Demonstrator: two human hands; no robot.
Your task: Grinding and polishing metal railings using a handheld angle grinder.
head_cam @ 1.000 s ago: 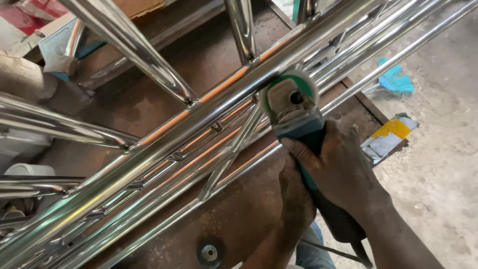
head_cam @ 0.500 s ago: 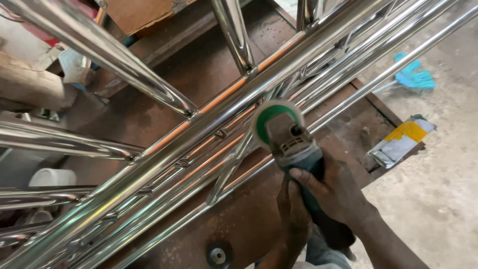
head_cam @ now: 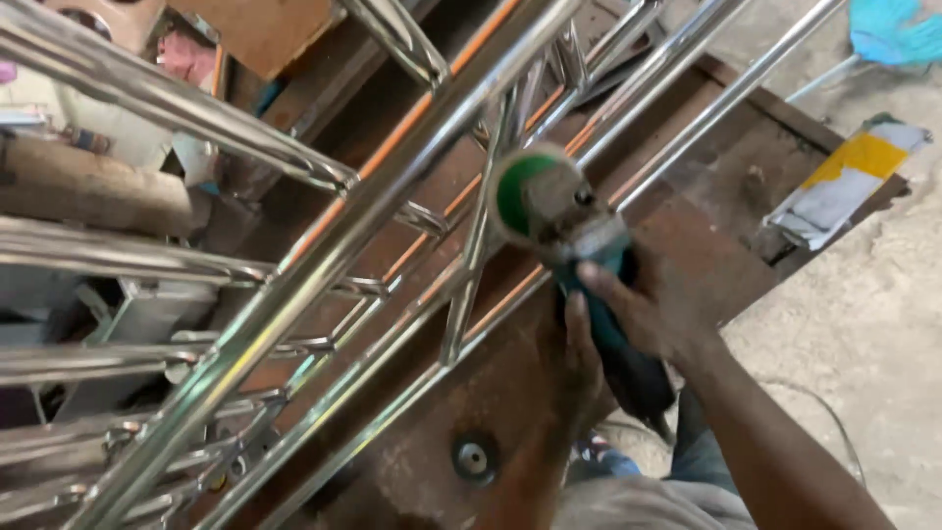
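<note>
- A polished steel railing frame (head_cam: pixel 324 265) lies slantwise over the rusty brown worktop (head_cam: pixel 520 393), up and to the left of the grip, its thick top tube running from lower left to upper right with orange reflections along it.
- Thinner rails and short cross pieces of the frame lie between the grip and the big tube; one slim upright bar (head_cam: pixel 471 265) passes just left of the tool's head.
- A round disc (head_cam: pixel 475 457) lies flat on the worktop below and left of the grip, well clear of it.
- To the upper right of the grip, at the worktop's corner, lies a yellow and white packet (head_cam: pixel 844 182); beyond it a blue broom head (head_cam: pixel 898 34) rests on the concrete floor (head_cam: pixel 863 334).
- The angle grinder (head_cam: pixel 574 255) (green guard, teal body) points up and left, its head just beside the thin rails; whether it touches them cannot be told.
- The right hand (head_cam: pixel 648 314) is wrapped tight around the grinder's body from above, forearm running down to the lower right.
- The left hand (head_cam: pixel 581 358) comes up from below, fingers closed on the same body just under the right hand.
</note>
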